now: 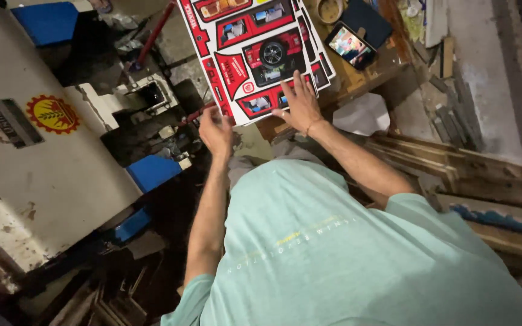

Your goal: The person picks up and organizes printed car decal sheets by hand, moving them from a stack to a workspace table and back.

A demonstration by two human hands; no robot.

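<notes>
Right hand (299, 105) lies flat, fingers spread, on the stack of red-printed white die-cut card sheets (255, 54); left hand (215, 131), half-curled and empty, hovers beside its corner; sheets not yet lifted

Dim, cluttered workshop. Worn white machine (43, 163) at left; wooden workbench (357, 75) far centre. Grey concrete floor (484, 90) and stacked planks (454, 163) right.

Place: a small, cluttered workshop.
Machine: a worn white metal machine (37, 163) with blue parts and rust stains stands at the left.
Bench: a scuffed wooden worktable (357, 75) carries a stack of printed red-and-white sheets (255, 51), a roll of tape (330, 9) and a phone (350, 46).
Floor: wooden offcuts and slats (448, 115) lie about on dirty concrete (484, 72).
</notes>
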